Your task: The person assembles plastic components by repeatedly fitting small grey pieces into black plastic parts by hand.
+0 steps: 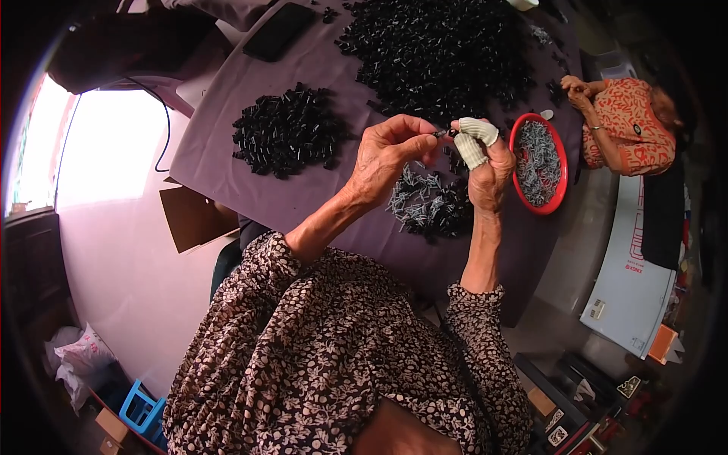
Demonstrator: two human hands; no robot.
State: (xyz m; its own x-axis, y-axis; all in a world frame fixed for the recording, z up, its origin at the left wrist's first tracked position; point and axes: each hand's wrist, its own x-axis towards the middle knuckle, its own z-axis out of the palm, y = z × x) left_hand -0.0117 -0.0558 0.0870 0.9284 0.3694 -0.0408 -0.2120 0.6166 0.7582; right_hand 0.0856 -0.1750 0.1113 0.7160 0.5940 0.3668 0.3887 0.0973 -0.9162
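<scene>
My left hand (385,158) is closed in a pinch, thumb against forefinger, on a small grey pin (440,134). Close by its tip, my right hand (489,173), with cream knitted covers on some fingers, pinches a small black piece (453,133). Whether pin and piece touch is too small to tell. Below the hands lies a mixed heap of grey pins (419,199) and black pieces. A red basin (563,178) full of grey pins sits just right of my right hand.
A large heap of black pieces (444,53) covers the far table; a smaller black pile (288,130) lies left. A dark phone (280,32) rests at the far left of the purple cloth (220,140). Another person (637,125) is at the right edge. An open cardboard box (196,220) stands left.
</scene>
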